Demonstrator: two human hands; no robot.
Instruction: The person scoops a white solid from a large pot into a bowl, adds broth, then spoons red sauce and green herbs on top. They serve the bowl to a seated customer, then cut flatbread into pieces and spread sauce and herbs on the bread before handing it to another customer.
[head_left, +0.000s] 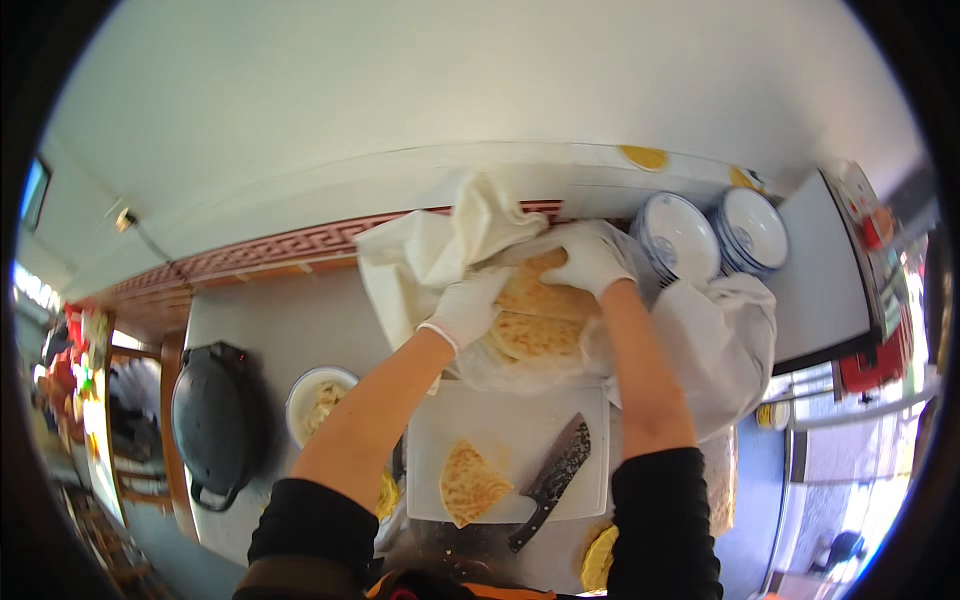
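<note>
My left hand and my right hand both wear thin white gloves. Between them is a browned flatbread, its left edge under my left fingers and its far right part under my right hand. Another flatbread piece lies just nearer to me. Both sit in a clear plastic bag opened out within a white cloth. On the white cutting board in front of me rest a flatbread wedge and a dark-bladed cleaver with a black riveted handle.
Left of the board stand a bowl of pale food, partly behind my forearm, and a black electric griddle. Stacked blue-and-white bowls are at the back right, beside a white-topped cabinet. A wall bounds the far side.
</note>
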